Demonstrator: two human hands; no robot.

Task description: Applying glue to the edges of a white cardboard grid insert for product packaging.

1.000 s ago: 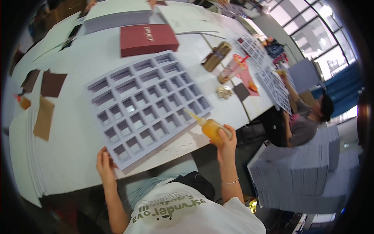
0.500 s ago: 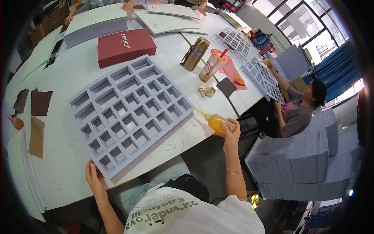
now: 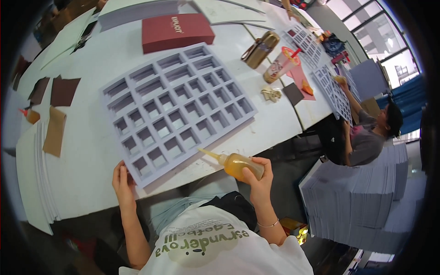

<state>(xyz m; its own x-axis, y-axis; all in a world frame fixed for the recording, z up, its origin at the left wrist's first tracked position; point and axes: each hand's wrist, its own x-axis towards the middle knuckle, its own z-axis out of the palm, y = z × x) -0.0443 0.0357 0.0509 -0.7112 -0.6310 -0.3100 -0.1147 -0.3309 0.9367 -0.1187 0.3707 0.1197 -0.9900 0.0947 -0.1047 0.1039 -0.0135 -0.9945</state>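
A pale grey gridded tray [image 3: 179, 105], square and oblong compartments facing up, set askew on a white table [image 3: 91, 137], a translucent squeeze bottle [image 3: 240, 167] of amber liquid, tilted, thin nozzle pointing toward the tray's near edge

Open lane left; obstacles behind and right.
Bare white tabletop [image 3: 87, 142] lets a hand pass between the pale grey compartment grid [image 3: 166, 168] and the flat tan sheet [image 3: 55, 131]. A dark red rectangular box [image 3: 178, 35] sits close behind the grid; a gold cylindrical flask [image 3: 261, 49] and clear plastic cup [image 3: 277, 68] stand right; an amber squeeze bottle [image 3: 240, 167] juts in near side.
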